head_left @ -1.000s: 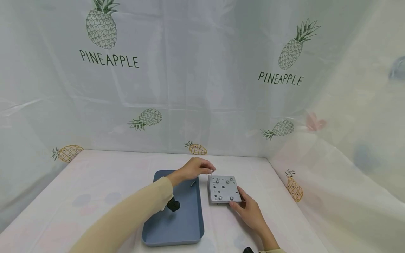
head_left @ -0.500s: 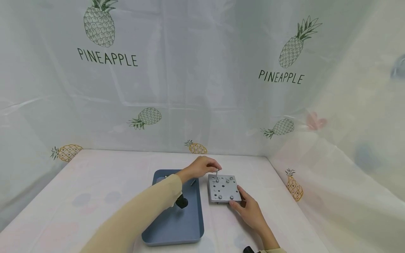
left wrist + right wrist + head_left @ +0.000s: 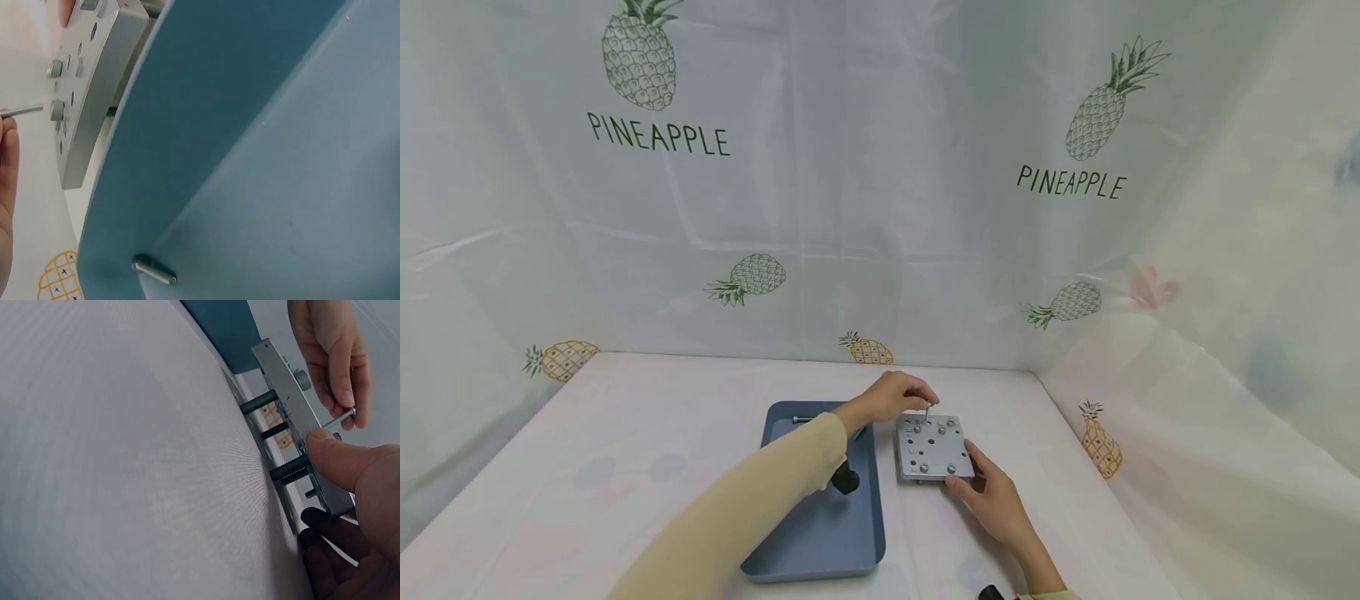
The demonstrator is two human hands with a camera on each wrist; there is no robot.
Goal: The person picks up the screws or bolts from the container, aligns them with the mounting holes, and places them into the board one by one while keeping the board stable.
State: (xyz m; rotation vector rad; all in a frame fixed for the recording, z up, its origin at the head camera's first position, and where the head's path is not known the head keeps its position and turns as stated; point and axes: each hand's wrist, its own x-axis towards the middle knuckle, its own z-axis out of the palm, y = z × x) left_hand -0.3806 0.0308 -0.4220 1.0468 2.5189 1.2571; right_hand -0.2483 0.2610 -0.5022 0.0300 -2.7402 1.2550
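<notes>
My left hand [image 3: 891,395] pinches a thin metal bolt [image 3: 927,412] between thumb and fingertips. It hangs upright over the far edge of a square silver metal plate [image 3: 934,455]. The plate has several holes, and several bolt heads show on its top face. My right hand [image 3: 996,502] grips the plate's near right corner. From the side, in the right wrist view, its thumb [image 3: 337,456] lies on top with fingers below. Dark threaded bolt ends [image 3: 257,403] stick out under the plate. In the left wrist view the pinched bolt's lower end points at the plate's top face.
A blue tray [image 3: 880,533] stands left of the plate, under my left forearm. Inside it lie a long bolt [image 3: 802,419] near the far end and a short bolt [image 3: 154,272] by the wall. A white patterned cloth covers the table; a pineapple-print curtain hangs behind.
My left hand has moved right with the bolt, from the plate's far left corner to above the middle of its far edge. The right hand and plate stay nearly still.
</notes>
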